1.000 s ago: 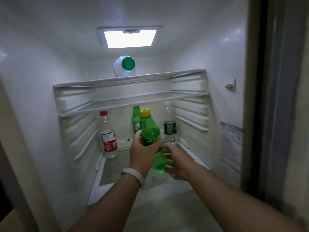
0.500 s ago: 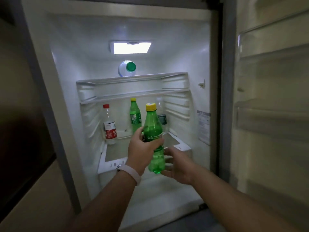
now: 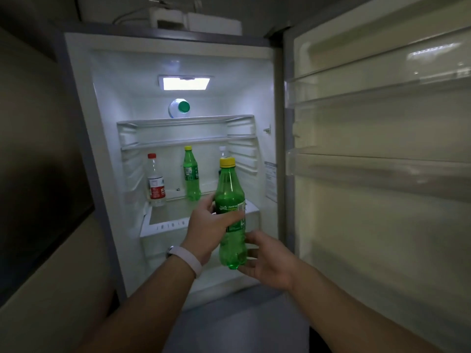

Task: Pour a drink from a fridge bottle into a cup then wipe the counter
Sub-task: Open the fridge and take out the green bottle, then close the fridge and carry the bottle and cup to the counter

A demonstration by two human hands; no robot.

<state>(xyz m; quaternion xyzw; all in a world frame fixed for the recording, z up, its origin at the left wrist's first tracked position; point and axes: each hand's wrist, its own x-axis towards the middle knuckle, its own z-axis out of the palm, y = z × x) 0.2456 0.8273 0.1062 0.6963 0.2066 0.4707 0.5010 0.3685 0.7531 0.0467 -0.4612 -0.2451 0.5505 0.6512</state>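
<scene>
With the bottle [image 3: 230, 215] already clear of the fridge [image 3: 84, 138], the fetching step looks nearly done; no cup or counter shows in this view, so pouring and wiping are both ahead. The left hand [image 3: 209, 226] is wrapped around the bottle's labelled middle, thumb across the front, holding it upright in the air in front of the open compartment. The right hand [image 3: 267, 258] sits just below and to the right of the bottle's base, palm turned toward it and fingers spread loosely; whether its fingertips touch the base cannot be told, and it grips nothing. A pale band [image 3: 187, 259] circles the left wrist.

The next move probably calls for shutting the door [image 3: 382, 174], which stands wide open on the right, its shelves bare as far as can be seen. The free right hand is the nearer one for that, while the left carries the bottle off to wherever the cup stands. The yellow cap [image 3: 227, 162] is on, so it must be unscrewed before pouring, and a fizzy drink would want a slow twist.

Farther in, on the lower shelf, stand a red-capped bottle [image 3: 155, 180], a second green bottle [image 3: 191, 174] and a clear one mostly hidden behind the held bottle. Above, a white jug [image 3: 179, 108] with a green lid lies on its side beneath the lamp [image 3: 186, 83].
</scene>
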